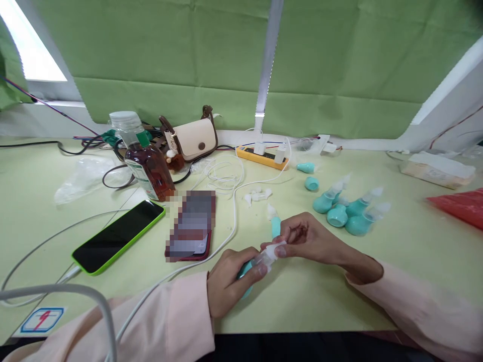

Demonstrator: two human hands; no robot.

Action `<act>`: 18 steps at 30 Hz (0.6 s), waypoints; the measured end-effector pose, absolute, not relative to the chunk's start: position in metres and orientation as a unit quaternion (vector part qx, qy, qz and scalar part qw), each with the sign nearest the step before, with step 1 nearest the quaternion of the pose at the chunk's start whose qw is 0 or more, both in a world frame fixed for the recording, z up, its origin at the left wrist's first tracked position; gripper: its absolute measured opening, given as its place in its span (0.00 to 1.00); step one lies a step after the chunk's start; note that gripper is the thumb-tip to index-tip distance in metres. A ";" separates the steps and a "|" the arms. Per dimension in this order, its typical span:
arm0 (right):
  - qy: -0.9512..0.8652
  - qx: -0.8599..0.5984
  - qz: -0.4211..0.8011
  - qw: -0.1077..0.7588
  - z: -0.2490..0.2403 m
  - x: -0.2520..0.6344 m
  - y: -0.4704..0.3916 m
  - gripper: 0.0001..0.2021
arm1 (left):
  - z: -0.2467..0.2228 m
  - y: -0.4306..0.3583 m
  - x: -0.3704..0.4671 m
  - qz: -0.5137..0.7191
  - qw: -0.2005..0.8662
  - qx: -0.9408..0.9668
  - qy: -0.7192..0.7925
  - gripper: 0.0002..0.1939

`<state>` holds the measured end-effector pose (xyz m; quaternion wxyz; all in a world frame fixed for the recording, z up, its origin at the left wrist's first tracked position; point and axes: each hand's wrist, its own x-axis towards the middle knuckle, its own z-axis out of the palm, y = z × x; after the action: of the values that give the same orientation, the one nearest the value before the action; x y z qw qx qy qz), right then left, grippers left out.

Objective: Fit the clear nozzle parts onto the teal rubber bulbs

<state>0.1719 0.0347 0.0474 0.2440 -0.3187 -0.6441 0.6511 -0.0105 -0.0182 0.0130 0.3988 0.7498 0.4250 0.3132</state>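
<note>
My left hand (230, 281) is wrapped round a teal rubber bulb (245, 273) with a clear neck, which looks like a nasal aspirator. At its upper end, my right hand (302, 239) pinches the whitish translucent tip (272, 251) between thumb and fingers. Just behind the right fingers lies another teal aspirator (275, 227) with a clear nozzle. To the right several assembled teal aspirators (358, 223) stand grouped together. Two teal bulbs without nozzles, one upright (311, 183) and one on its side (305, 168), are farther back. Small clear nozzle pieces (259, 194) lie mid-table.
A green-cased phone (121, 236) and a red-cased phone (191, 226) lie left, crossed by white cables (234, 211). Behind them are a bottle of dark liquid (149, 166), a cream handbag (196, 140) and a yellow power strip (260, 157). At right are a tissue pack (437, 170) and red plastic (460, 206).
</note>
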 end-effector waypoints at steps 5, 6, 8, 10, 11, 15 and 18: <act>-0.678 -0.353 0.592 0.255 0.051 0.169 0.028 0.10 | 0.009 -0.020 -0.010 0.306 0.298 0.790 0.439 0.14; -0.680 -0.355 0.589 0.255 0.050 0.169 0.027 0.10 | 0.009 -0.020 -0.010 0.304 0.279 0.796 0.442 0.14; -0.668 -0.355 0.601 0.257 0.049 0.168 0.027 0.11 | 0.008 -0.021 -0.010 0.300 0.250 0.806 0.444 0.13; -0.646 -0.351 0.625 0.261 0.046 0.166 0.028 0.12 | 0.007 -0.023 -0.010 0.301 0.228 0.815 0.440 0.13; -0.638 -0.349 0.635 0.261 0.046 0.165 0.028 0.12 | 0.007 -0.024 -0.010 0.302 0.217 0.818 0.438 0.13; -0.616 -0.347 0.656 0.265 0.046 0.163 0.028 0.13 | 0.008 -0.027 -0.010 0.303 0.175 0.832 0.431 0.13; -0.627 -0.348 0.643 0.269 0.048 0.162 0.025 0.13 | 0.011 -0.028 -0.011 0.301 0.172 0.833 0.432 0.13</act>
<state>0.1624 0.0254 0.0484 0.2686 -0.3484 -0.6266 0.6433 -0.0110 -0.0284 0.0113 0.1724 0.8325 0.4319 0.3010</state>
